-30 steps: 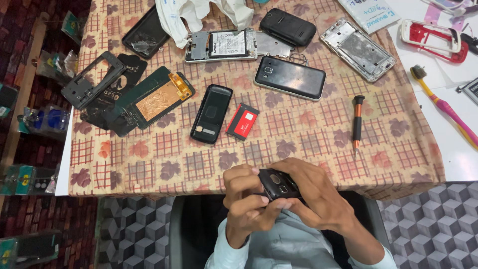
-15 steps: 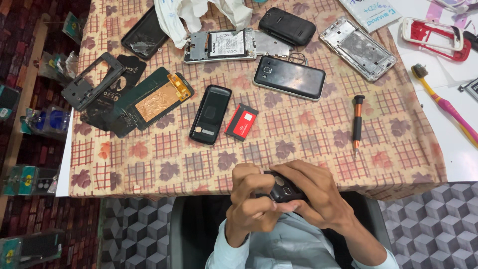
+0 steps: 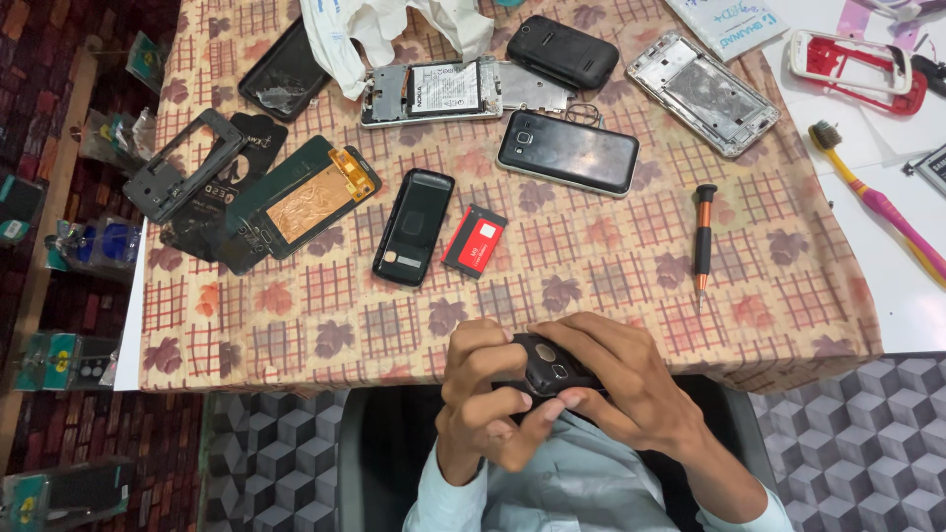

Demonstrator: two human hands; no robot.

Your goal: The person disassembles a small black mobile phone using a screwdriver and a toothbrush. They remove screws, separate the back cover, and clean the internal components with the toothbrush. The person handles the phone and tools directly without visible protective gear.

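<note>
I have both hands closed around a small dark phone (image 3: 544, 366), held just past the near edge of the bench (image 3: 296, 335), over my lap. My left hand (image 3: 485, 389) wraps the left end with its fingers curled tight over the top and the thumb reaching under toward the middle; my right hand (image 3: 626, 379) covers the right side, fingers pressed together over the casing and thumb tip at its lower edge. Only a strip of the phone's dark face shows between them, with a small round detail on it. To do this well I judge the grip should stay firm on both ends while the thumbs work at the seam, with pressure even so the shell does not flex or slip down to the floor. The bench wears a checked cloth with a leaf pattern, and it is crowded: a black phone shell (image 3: 414, 226) and a red battery (image 3: 474, 241) lie just beyond my hands, a screwdriver with an orange collar (image 3: 704, 236) to the right, a black smartphone (image 3: 568, 152) further back, and an opened frame with a copper-coloured panel (image 3: 301, 201) at left. A silver chassis (image 3: 702, 94), a red frame (image 3: 855, 67) and a pink toothbrush (image 3: 872, 197) sit toward the white part at right. Below the bench I see a floor of cube-patterned tiles (image 3: 266, 453), and small packaged goods along the left.
</note>
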